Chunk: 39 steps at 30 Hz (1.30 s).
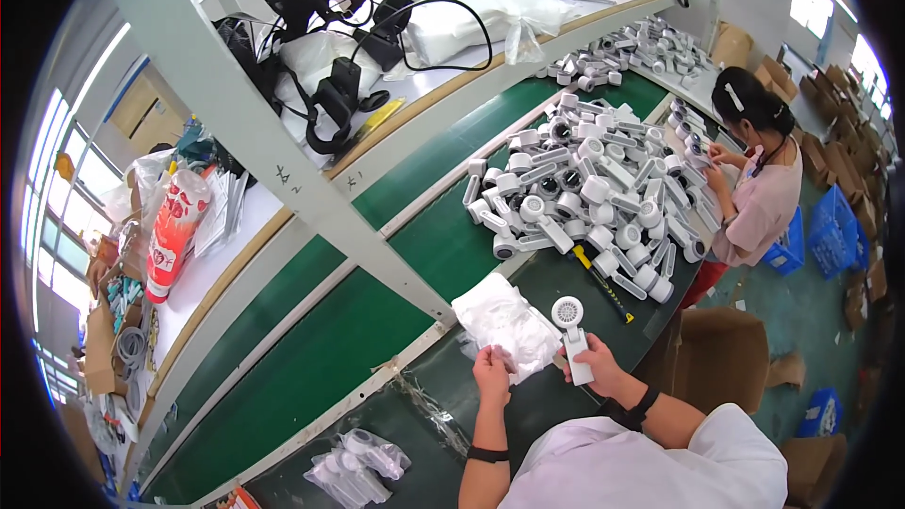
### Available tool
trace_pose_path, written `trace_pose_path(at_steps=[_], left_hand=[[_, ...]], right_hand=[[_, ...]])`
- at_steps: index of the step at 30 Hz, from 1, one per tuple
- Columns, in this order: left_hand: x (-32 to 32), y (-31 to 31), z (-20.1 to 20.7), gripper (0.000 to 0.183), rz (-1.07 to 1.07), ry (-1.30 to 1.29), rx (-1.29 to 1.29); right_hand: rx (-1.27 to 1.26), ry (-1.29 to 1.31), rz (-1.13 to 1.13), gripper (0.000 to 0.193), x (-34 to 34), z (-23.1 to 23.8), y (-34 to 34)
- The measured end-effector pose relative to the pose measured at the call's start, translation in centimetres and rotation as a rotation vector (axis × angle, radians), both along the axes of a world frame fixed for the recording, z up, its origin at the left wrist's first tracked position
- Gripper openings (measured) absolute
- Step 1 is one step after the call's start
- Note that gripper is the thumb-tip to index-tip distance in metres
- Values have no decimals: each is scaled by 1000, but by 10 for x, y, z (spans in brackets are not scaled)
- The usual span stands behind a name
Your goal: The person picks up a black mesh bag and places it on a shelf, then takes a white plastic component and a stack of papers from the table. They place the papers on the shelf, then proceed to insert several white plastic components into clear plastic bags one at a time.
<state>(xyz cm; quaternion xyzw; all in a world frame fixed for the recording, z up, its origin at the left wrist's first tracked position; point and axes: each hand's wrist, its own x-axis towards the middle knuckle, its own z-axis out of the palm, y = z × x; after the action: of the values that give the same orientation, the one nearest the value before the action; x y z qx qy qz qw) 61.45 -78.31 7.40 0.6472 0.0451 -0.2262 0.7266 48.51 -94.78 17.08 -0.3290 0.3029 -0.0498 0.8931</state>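
A white handheld fan with a round grille head stands upright in my right hand, its fingers wrapped round the handle. My left hand is pinched on the near edge of a clear plastic bag. That edge lies at the front of a stack of thin white plastic bags on the dark table. The fan's head is just right of the stack, apart from it. At the lower left of the table lie several bagged fans in clear plastic.
A large heap of white fans covers the table beyond my hands. A yellow-and-black utility knife lies at its near edge. A co-worker sits at the far right. A white metal post and a loaded shelf rise at left. A cardboard box stands right.
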Motion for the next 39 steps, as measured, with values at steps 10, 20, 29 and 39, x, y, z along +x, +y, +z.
trace_pose_path(at_steps=[10, 20, 29, 39], left_hand=[[-7, -2, 49, 25, -86, 98, -336], [-9, 21, 90, 17, 29, 270, -638], [-31, 8, 85, 42, -121, -279, 67], [-13, 19, 91, 19, 145, 419, -562]], right_hand=[[-616, 92, 162, 48, 38, 15, 29], [-714, 149, 137, 39, 45, 8, 22], [-1021, 103, 98, 42, 51, 39, 29], [-1208, 227, 157, 53, 45, 31, 14]])
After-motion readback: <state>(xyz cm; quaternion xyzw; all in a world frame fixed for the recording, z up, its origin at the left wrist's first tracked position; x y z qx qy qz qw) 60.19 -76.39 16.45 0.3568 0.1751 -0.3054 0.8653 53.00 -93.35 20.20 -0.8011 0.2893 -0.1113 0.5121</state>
